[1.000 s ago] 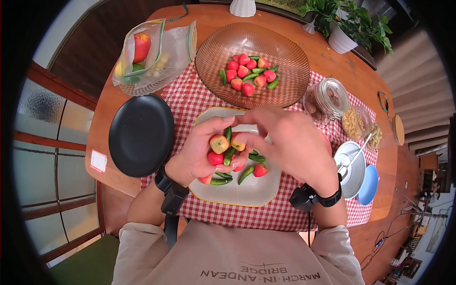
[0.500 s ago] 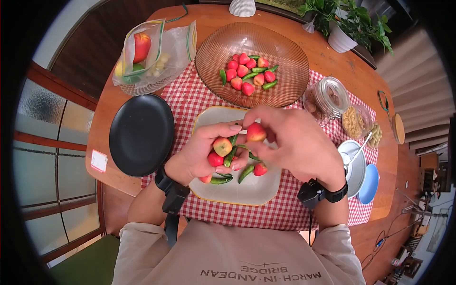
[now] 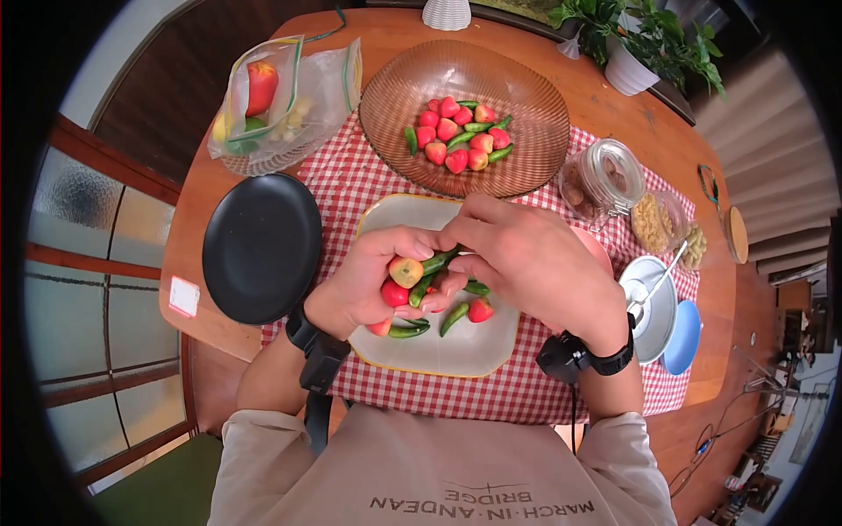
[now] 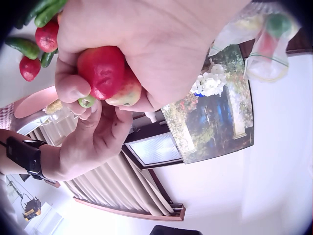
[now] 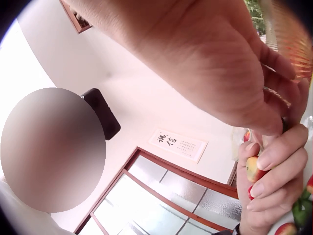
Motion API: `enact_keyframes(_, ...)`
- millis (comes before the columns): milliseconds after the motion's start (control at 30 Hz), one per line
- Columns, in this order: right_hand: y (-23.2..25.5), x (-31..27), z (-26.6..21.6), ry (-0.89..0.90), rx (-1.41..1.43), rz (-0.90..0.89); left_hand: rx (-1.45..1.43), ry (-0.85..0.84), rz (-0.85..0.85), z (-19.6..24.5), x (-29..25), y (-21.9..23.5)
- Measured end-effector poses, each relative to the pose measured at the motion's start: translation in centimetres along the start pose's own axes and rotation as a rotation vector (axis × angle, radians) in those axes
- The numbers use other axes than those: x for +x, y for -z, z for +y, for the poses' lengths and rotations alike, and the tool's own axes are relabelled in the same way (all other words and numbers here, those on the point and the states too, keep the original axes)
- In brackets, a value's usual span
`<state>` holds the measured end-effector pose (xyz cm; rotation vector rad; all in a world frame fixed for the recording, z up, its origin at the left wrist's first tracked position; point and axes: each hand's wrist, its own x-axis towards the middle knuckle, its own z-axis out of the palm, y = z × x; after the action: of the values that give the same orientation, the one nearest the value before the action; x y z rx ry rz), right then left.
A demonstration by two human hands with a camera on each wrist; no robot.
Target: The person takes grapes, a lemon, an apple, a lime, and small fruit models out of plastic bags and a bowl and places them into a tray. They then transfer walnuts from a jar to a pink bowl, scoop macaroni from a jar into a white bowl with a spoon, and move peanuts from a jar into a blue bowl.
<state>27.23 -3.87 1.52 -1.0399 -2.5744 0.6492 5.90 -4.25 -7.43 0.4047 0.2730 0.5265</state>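
Observation:
My left hand [image 3: 351, 276] is cupped over the yellow-rimmed white plate [image 3: 474, 352], gripping small red-and-yellow apple-like fruits [image 3: 405, 272] and a green chili pepper [image 3: 421, 290]. Another chili pepper [image 3: 441, 260] sticks out at its fingertips, where my right hand [image 3: 539, 267] pinches its far end. In the left wrist view, a red fruit [image 4: 101, 71] shows between palm and fingers, beside a blunt green pepper end [image 4: 87, 102]. More peppers [image 3: 454, 319] and a red fruit [image 3: 480, 309] lie on the plate. Beyond the hands, a ribbed amber bowl [image 3: 526, 83] holds several such fruits and peppers.
A black plate [image 3: 261, 250] lies left, below zip bags of fruit [image 3: 263, 96]. On the right stand a clip-top jar [image 3: 605, 180], a container of pasta [image 3: 651, 226], a white bowl with a spoon [image 3: 636, 346] and a blue dish [image 3: 681, 340]. A checkered cloth [image 3: 421, 403] lies underneath.
My right hand took a red-yellow fruit from the left hand and let it go; one more fruit shows at the bowl's near side. Now the right hand is back, pinching a chili pepper.

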Motion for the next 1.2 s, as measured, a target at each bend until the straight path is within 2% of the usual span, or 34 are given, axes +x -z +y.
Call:
enact_keyframes(167,-0.8,-0.1,0.2,-0.029,-0.006,-0.036,0.053,-0.027,-0.093,-0.2,0.1,0.8)
enact_keyframes(267,-0.4,-0.2,0.4,-0.043,-0.014,-0.055,0.049,-0.021,-0.07,0.3,-0.2,-0.2)
enact_keyframes(333,1.0,-0.3,0.0,-0.137,-0.083,0.029,-0.041,-0.056,0.04,0.3,-0.2,-0.9)
enact_keyframes(367,1.3,-0.3,0.4,-0.137,-0.084,0.027,-0.042,-0.057,0.039,0.4,-0.2,-1.0)
enact_keyframes(467,1.7,0.0,1.0,-0.226,-0.128,0.379,-0.006,-0.039,0.085,0.5,0.0,-1.0)
enact_keyframes(500,1.6,0.1,1.0,-0.225,-0.129,0.379,-0.01,-0.012,0.081,0.4,0.0,-0.8)
enact_keyframes(567,1.4,0.4,1.0,-0.249,-0.279,0.542,-0.016,0.019,0.076,0.4,0.1,-0.7)
enact_keyframes(700,1.0,-0.1,-0.4,-0.124,-0.187,0.427,-0.037,0.024,0.007,0.4,0.0,-0.2)
enact_keyframes(767,0.4,0.0,-1.9,-0.119,-0.011,0.103,-0.033,0.014,-0.044,0.3,-0.1,0.3)
enact_keyframes(867,-2.0,0.1,-1.3,-0.033,-0.123,0.027,-0.017,0.017,0.002,0.3,-0.1,0.2)
enact_keyframes(933,-2.2,0.1,-1.1,-0.043,-0.113,0.014,0.057,-0.029,0.165,0.0,0.1,-0.6)
enact_keyframes(1000,-1.9,0.2,-1.1,-0.051,-0.104,0.002,0.101,-0.048,0.158,-0.1,0.2,-1.0)
enact_keyframes(1067,-0.6,0.1,-1.1,-0.031,-0.022,-0.143,0.146,-0.068,0.148,-0.1,0.1,-1.4)
enact_keyframes(1100,0.0,0.1,-0.8,-0.031,-0.023,-0.143,0.147,-0.105,0.129,-0.1,-0.1,-1.5)
enact_keyframes(1167,1.0,-0.1,-0.5,0.068,0.068,0.022,0.146,-0.143,0.111,-0.1,-0.4,-1.4)
enact_keyframes(1200,1.7,-0.2,-0.8,0.058,0.086,0.142,0.126,-0.167,0.062,0.1,-0.3,-1.1)
